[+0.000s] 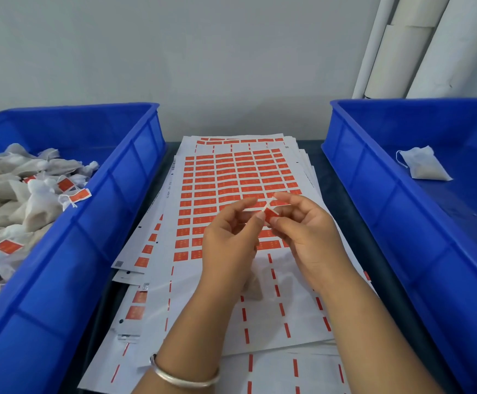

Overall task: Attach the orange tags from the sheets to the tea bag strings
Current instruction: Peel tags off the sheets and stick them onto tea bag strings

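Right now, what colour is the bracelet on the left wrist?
Silver: a plain metal bangle, seen in the head view.

Out past my left hand [231, 237] stands a deep blue bin [95, 211], its near wall running alongside my forearm. A matching blue bin [379, 194] stands off my right hand [305, 237]. Under everything lies the dark counter [345, 200], showing between the bins. Beyond my fingertips rises a pale grey wall [203, 66], and white tubes [408, 46] lean in its corner, far right. A silver bangle [184, 376] circles my left wrist.
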